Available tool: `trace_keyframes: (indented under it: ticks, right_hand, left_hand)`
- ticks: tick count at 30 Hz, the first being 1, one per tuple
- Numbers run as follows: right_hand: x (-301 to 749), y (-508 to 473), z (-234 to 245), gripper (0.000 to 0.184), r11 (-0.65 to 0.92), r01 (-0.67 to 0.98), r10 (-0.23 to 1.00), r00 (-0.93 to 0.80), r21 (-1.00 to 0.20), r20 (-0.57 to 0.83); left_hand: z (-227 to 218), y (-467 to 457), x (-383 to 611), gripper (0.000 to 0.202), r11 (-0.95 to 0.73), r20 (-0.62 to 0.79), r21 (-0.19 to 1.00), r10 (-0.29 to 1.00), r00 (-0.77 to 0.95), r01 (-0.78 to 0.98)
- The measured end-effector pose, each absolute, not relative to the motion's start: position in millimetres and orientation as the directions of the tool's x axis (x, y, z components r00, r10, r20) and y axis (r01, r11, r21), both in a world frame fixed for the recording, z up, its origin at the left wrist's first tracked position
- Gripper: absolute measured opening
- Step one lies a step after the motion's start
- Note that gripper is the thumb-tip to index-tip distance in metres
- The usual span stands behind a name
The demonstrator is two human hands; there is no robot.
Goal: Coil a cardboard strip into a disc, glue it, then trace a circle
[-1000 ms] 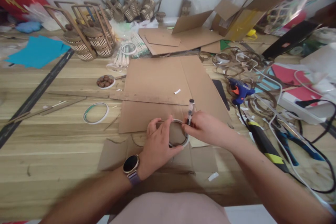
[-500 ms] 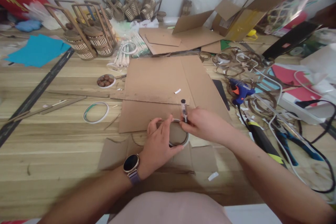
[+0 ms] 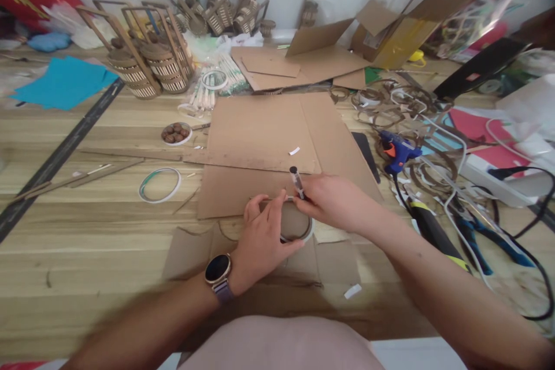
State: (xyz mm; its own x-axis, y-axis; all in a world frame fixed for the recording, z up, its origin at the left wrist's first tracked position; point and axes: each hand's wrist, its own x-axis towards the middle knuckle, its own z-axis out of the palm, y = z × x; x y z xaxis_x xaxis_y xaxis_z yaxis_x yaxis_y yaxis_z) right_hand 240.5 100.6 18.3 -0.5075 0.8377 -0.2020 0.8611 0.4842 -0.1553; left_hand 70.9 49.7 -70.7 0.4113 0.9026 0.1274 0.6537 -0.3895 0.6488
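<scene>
A round ring with a pale outer edge lies on brown cardboard close to my body. My left hand, with a watch on its wrist, spans the ring; its thumb presses the near rim and its fingers reach the far side. My right hand is closed around a pen with a clear barrel and dark end, tilted over the ring's far rim. The pen's tip is hidden by my fingers. Beyond both hands lies a larger cardboard sheet.
On the left are a white-green ring, a dish of brown nuts, and lidded bamboo baskets. A blue glue gun, a yellow-black cutter, pliers and tangled cables crowd the right. A cardboard box stands behind.
The pen's upper end has tipped to the left, and my right hand has shifted slightly left along the ring's rim. My left hand stays in place on the ring.
</scene>
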Motion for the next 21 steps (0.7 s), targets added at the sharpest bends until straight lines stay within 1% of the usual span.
trace_keyframes:
  ticks: [2,4,7,11,13,15,19,21]
  right_hand:
    - [241.1,99.0,20.6,0.019,0.472,0.861,0.838,-0.505,-0.187,-0.21]
    - [241.4,97.1,20.8,0.019,0.47,0.859,0.824,-0.51,-0.202,-0.247]
    - [240.8,96.3,17.8,0.019,0.491,0.852,0.806,-0.524,-0.183,-0.275]
    - [239.1,100.0,14.1,0.019,0.503,0.851,0.83,-0.524,-0.148,-0.193]
    - [240.4,101.9,14.1,0.02,0.491,0.856,0.846,-0.513,-0.162,-0.144]
    - [244.5,102.2,14.0,0.021,0.467,0.851,0.862,-0.498,-0.24,-0.091]
    - [258.0,95.0,6.7,0.021,0.414,0.747,0.892,-0.446,-0.521,0.07]
    - [263.3,87.3,-0.9,0.019,0.39,0.677,0.908,-0.396,-0.624,0.138]
  left_hand:
    - [-70.2,49.8,71.0,0.091,-0.39,0.127,0.65,0.902,0.413,0.652]
    - [-69.8,49.8,71.2,0.09,-0.388,0.125,0.652,0.902,0.412,0.651]
    - [-69.8,49.9,71.3,0.089,-0.385,0.126,0.654,0.904,0.408,0.652]
    - [-70.4,50.0,71.2,0.088,-0.392,0.136,0.652,0.902,0.409,0.649]
    - [-70.7,49.9,71.0,0.088,-0.396,0.14,0.649,0.901,0.41,0.649]
    - [-70.9,49.7,70.7,0.087,-0.4,0.145,0.647,0.9,0.41,0.649]
    - [-70.9,49.3,70.3,0.089,-0.392,0.134,0.649,0.903,0.408,0.653]
    - [-70.9,49.3,70.4,0.09,-0.386,0.127,0.649,0.905,0.406,0.656]
